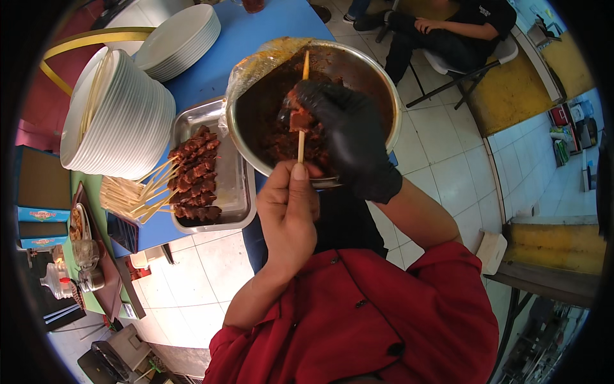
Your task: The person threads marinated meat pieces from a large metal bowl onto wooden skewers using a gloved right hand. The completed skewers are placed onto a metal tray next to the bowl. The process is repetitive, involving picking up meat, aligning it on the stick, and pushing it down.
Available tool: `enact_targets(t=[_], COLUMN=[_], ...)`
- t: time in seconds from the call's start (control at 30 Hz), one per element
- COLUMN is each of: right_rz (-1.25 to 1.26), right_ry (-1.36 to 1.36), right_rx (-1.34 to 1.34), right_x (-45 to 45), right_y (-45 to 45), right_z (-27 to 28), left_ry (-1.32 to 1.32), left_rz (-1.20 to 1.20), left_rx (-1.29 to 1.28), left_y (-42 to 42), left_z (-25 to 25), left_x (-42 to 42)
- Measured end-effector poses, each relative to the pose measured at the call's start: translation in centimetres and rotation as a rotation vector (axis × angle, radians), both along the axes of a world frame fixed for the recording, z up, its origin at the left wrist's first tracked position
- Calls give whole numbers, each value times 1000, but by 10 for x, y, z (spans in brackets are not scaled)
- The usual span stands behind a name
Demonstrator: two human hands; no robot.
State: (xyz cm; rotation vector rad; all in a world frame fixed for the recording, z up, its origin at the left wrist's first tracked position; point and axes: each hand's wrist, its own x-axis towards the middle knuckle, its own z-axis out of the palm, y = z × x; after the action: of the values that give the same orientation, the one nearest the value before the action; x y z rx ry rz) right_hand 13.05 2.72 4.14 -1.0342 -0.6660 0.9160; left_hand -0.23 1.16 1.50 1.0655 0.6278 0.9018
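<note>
My bare left hand (290, 206) pinches the lower end of a bamboo skewer (301, 146) between thumb and fingertips. Higher up, my right hand (348, 129), in a black glove, closes around pieces of red marinated meat (300, 119) threaded on that skewer. Its pointed tip stands out above the gloved fingers. Both hands are over the near side of a steel bowl (393, 77) that holds more marinated meat. Crumpled plastic wrap (244, 69) covers the bowl's left rim. Left of the bowl, a metal tray (237, 192) carries several finished meat skewers (194, 177).
Bare bamboo skewers (120, 194) lie by the tray, near a phone (123, 231). Stacked white plates (120, 115) stand on the blue table (283, 19), with another plate stack (182, 41) behind. A seated person (446, 33) is at the upper right. Glass jars (86, 254) stand at left.
</note>
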Motion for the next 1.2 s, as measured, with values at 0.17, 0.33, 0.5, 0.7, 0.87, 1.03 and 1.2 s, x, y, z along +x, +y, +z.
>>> enact_targets(t=[0.17, 0.33, 0.5, 0.7, 0.87, 1.03, 1.2], right_rz=[-36, 40, 500, 509, 511, 359, 327], right_ry=[-284, -834, -1517, -1739, -1551, -1368, -695], right_rx=[10, 28, 20, -164, -57, -103, -182], right_x=[-4, 54, 74, 65, 73, 80, 85], right_y=[-1, 23, 16, 28, 20, 26, 27], right_z=[-1, -18, -7, -28, -27, -18, 0], left_ry=[-22, -21, 35, 50, 72, 106, 95], left_rz=[15, 91, 113, 74, 72, 54, -10], left_rx=[-27, -40, -10, -9, -7, 1, 3], left_y=[3, 13, 15, 15, 13, 12, 9], left_z=[-1, 0, -8, -10, -10, -8, -7], left_x=[-3, -23, -25, -27, -30, -30, -32])
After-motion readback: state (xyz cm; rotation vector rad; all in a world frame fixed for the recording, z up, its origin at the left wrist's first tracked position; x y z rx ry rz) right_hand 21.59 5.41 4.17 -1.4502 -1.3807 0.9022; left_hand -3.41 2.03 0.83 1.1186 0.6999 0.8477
